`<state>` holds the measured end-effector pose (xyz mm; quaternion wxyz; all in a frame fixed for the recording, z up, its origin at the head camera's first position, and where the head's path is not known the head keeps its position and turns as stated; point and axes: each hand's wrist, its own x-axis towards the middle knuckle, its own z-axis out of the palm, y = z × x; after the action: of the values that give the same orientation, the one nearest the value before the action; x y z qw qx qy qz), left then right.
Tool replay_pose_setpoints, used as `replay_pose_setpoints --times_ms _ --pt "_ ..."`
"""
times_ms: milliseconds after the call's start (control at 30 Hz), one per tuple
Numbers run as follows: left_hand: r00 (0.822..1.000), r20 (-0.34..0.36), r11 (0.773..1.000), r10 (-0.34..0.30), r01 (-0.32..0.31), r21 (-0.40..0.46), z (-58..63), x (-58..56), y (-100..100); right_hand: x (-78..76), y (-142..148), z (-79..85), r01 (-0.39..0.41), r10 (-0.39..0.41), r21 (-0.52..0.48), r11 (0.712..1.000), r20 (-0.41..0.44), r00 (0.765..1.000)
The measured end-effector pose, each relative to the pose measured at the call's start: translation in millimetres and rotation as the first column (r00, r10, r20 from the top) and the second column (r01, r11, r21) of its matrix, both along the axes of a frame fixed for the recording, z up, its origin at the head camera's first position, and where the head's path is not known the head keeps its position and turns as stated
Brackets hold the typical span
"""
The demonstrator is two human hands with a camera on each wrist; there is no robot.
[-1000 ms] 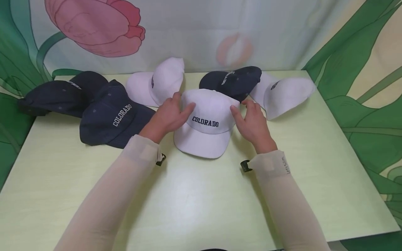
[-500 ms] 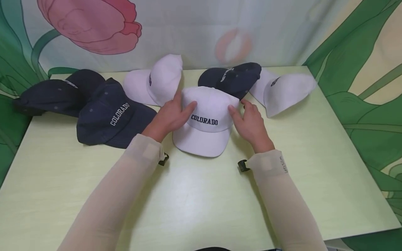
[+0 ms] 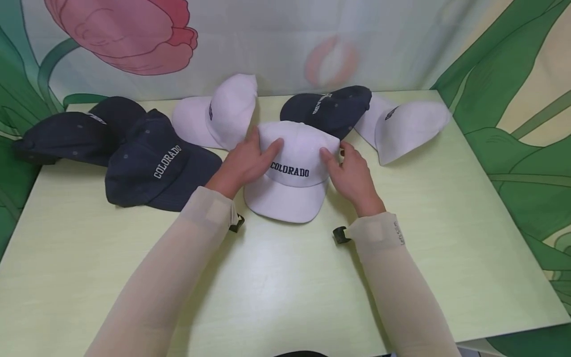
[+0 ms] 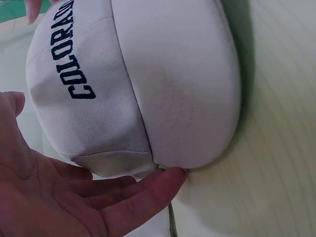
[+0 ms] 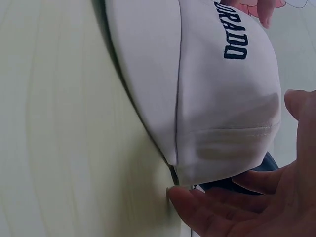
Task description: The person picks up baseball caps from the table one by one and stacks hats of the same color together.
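A white baseball cap (image 3: pixel 292 163) with dark COLORADO lettering stands brim toward me at the middle of the table. My left hand (image 3: pixel 247 161) is at its left side. In the left wrist view, extended fingers (image 4: pixel 138 200) reach along the lower edge beside the brim, and the thumb stands off the crown. My right hand (image 3: pixel 354 176) is at the opposite side. Its fingers (image 5: pixel 217 210) lie at the cap's lower edge in the right wrist view, gently bent, with the thumb apart from the fabric. In the head view both thumbs overlap the crown.
On the left lie a navy COLORADO cap (image 3: pixel 147 166) and other dark caps (image 3: pixel 73 131) behind it. A white cap (image 3: pixel 232 111), a navy cap (image 3: pixel 332 111) and another white cap (image 3: pixel 408 129) line the back. A printed curtain (image 3: pixel 276 39) rises behind the table (image 3: pixel 276 292).
Both hands keep to the cap's sides, with the right thumb slightly farther in over the crown. The view has shifted a little; the caps keep their arrangement.
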<state>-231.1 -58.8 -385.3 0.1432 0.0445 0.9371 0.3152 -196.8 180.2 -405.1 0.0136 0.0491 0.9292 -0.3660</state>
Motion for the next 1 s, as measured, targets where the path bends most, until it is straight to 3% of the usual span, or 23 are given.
replay_pose_setpoints --times_ms 333,733,1000 --pt "1.0 0.005 0.999 -0.018 0.018 0.038 -1.0 -6.3 0.9 1.4 -2.0 -0.4 0.027 -0.026 -0.05 0.998 0.036 0.999" --pt "0.995 0.095 0.991 0.018 -0.031 0.128 4.1 -4.6 -1.1 2.0 0.5 -3.8 0.029 -0.028 -0.095 0.995 0.011 1.0" --pt "0.992 0.125 0.984 -0.006 -0.016 0.175 4.2 -6.3 -3.2 2.2 2.8 -6.5 0.026 -0.027 -0.121 0.992 -0.008 1.0"
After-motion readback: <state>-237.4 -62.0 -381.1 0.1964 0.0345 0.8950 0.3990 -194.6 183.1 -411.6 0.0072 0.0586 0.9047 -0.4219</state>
